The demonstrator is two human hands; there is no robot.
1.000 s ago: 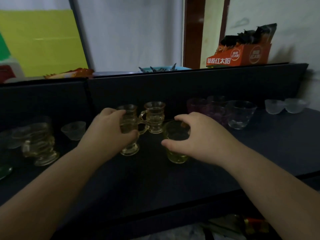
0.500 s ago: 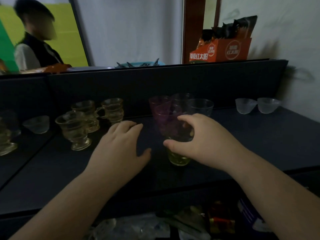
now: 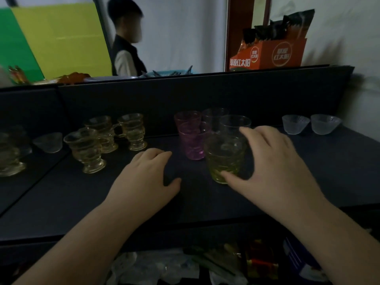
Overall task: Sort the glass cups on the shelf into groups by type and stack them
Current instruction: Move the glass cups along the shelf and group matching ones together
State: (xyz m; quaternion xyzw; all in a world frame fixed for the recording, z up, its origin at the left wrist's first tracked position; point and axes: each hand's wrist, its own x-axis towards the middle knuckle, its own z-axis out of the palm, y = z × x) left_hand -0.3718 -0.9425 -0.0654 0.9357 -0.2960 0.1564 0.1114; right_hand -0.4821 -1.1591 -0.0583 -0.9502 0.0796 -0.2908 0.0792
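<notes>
On the dark shelf (image 3: 82, 202), my right hand (image 3: 273, 169) is wrapped around a yellow-green tumbler (image 3: 225, 157) that stands just right of centre. Two purple tumblers (image 3: 193, 138) and two clear tumblers (image 3: 234, 123) stand close behind it. My left hand (image 3: 146, 177) rests flat on the shelf, fingers apart, holding nothing. Three amber handled mugs (image 3: 102, 138) stand to its left. Two small frosted bowls (image 3: 310, 124) sit at the far right, and another frosted bowl (image 3: 48, 141) at the left.
A footed amber glass (image 3: 8, 159) stands at the far left edge. The shelf's back panel (image 3: 185, 95) rises behind the cups, with an orange box (image 3: 269, 55) on top. A person (image 3: 126, 42) stands beyond it. Packaged clutter (image 3: 205, 264) lies below the shelf.
My left hand let go of an amber mug, which now stands at the left, and came down flat. My right hand carried the yellow-green tumbler right, next to the purple ones.
</notes>
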